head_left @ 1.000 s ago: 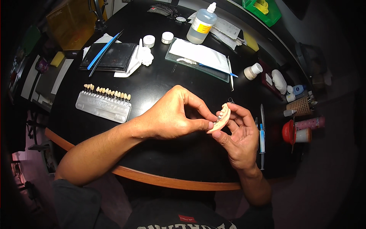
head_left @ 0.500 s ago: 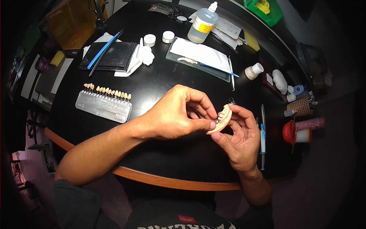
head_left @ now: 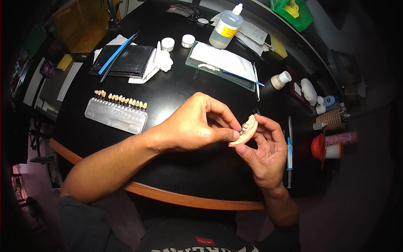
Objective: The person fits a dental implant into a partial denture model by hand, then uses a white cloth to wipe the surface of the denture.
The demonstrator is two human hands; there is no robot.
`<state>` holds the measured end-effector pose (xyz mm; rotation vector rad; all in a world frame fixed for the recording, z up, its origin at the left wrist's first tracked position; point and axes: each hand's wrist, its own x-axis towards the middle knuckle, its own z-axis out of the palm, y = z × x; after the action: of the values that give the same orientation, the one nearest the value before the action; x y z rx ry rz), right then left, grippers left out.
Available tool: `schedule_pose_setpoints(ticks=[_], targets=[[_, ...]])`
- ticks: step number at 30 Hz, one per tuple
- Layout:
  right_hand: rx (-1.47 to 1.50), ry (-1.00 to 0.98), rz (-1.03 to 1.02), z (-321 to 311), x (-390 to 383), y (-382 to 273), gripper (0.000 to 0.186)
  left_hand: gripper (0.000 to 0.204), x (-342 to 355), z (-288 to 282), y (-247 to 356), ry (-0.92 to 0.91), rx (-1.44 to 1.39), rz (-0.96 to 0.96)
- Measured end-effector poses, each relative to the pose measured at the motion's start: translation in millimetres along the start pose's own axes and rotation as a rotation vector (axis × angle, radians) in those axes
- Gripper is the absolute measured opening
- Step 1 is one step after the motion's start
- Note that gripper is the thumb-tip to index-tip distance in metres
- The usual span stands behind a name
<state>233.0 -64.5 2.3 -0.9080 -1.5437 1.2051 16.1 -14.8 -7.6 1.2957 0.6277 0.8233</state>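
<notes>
A cream-pink dental cast [head_left: 250, 135] with a row of teeth is held up over the table in my right hand [head_left: 268, 157], its thumb beneath and fingers along the far side. My left hand [head_left: 191, 126] reaches in from the left, thumb and index finger pinching at the cast's near end. At those fingertips a small grey metal crown [head_left: 242, 131] shows beside the teeth, mostly covered; whether it is fully seated on the cast I cannot tell.
A tooth shade guide [head_left: 116, 115] lies on the black table at left. Behind are a black case [head_left: 126, 61], small white jars [head_left: 188, 40], a glass slab [head_left: 197, 63] with paper, and a clear bottle [head_left: 226, 29]. A blue syringe [head_left: 289, 153] lies right of my right hand.
Both hands keep nearly the same hold on the cast, which has shifted very slightly. The whole table view has moved slightly to the right.
</notes>
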Motion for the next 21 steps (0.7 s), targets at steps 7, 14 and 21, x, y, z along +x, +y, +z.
schedule_pose_setpoints(ticks=[7, 14, 21], targets=[[0.018, 0.019, 0.011, -2.1, 0.2, 2.0, 0.059, 0.017, 1.2, -3.4, -1.6, -0.036, 0.109, 0.087], [0.02, 0.022, 0.012, -2.9, 0.6, 2.6, 0.059, 0.017, 2.1, -5.0, -3.0, -0.055, 0.11, 0.097], [-0.001, 0.014, 0.021, -2.7, 0.3, 1.9, 0.06, 0.014, 2.0, -4.3, -5.2, -0.047, 0.105, 0.122]])
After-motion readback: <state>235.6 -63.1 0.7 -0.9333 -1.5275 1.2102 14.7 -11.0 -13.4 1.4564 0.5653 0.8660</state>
